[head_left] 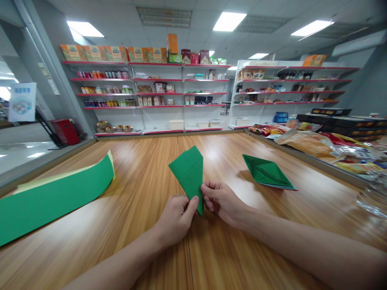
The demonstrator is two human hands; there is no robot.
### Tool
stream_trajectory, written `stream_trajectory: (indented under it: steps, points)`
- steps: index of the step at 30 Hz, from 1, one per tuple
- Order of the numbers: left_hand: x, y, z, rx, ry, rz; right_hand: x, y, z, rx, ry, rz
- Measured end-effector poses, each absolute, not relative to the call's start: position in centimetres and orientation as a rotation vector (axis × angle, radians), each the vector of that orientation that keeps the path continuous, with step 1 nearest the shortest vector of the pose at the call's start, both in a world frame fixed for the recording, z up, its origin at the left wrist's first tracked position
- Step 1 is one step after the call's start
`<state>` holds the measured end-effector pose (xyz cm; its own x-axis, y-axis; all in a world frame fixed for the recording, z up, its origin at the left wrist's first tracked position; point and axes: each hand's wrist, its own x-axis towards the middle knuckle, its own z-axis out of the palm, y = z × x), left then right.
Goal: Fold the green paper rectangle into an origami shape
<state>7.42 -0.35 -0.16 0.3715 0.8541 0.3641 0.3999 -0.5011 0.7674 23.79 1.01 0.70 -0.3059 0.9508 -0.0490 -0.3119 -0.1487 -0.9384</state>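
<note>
A folded piece of green paper (pixel 191 169) is held up above the middle of the wooden table, its narrow point toward me and a crease running across its upper part. My left hand (pixel 178 217) pinches it near the lower point, thumb on top. On its right edge, my right hand (pixel 222 201) grips it between thumb and fingers. To the right lies a folded green paper shape (pixel 267 173), with lighter layers showing along its lower edge. A long green paper strip (pixel 57 197) with a pale yellow back curls up at its end on the left.
The wooden table (pixel 145 161) has a raised edge. Packaged snacks (pixel 317 149) and stacked black boxes (pixel 338 123) are beyond its right side. A clear container (pixel 375 197) stands at the far right. Stocked shelves (pixel 154 93) line the back; a sign (pixel 21 101) stands left.
</note>
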Motion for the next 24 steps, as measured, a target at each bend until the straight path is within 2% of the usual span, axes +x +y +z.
stream_trajectory:
  steps: [13, 24]
  points:
    - [7.5, -0.66, -0.06, 2.078, 1.069, 0.965, 24.2, 0.98, 1.23, -0.891, -1.2, 1.518]
    - [7.46, -0.77, 0.39, 1.987, 1.0, 0.871, 24.42, 1.21, 1.61, -0.827, -1.152, 1.559]
